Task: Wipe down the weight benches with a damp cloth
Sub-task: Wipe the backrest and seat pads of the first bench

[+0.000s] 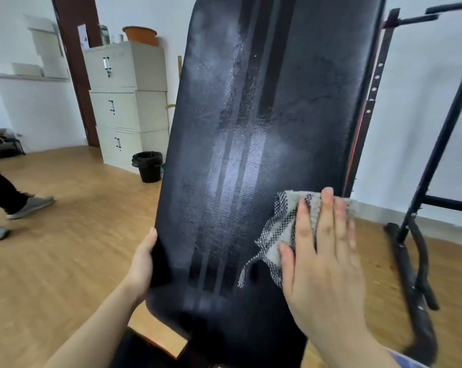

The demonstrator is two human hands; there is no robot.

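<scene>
Bench (251,128): black padded board, tilted up steeply, almost upright. Pale stripes run down its middle; surface scuffed, hazy sheen in patches. Left hand (142,258) grips its lower left edge.

Cloth (280,229): grey-white check weave, crumpled, frayed corner hanging. Lies against bench's lower right, near its right edge, pressed there by flat right hand (328,256).

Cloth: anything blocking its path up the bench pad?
Nothing visible. The right hand presses the cloth flat on the bench pad, lower right; the surface above it is bare to the top. The left hand grips the pad's left edge, off that path.
</scene>
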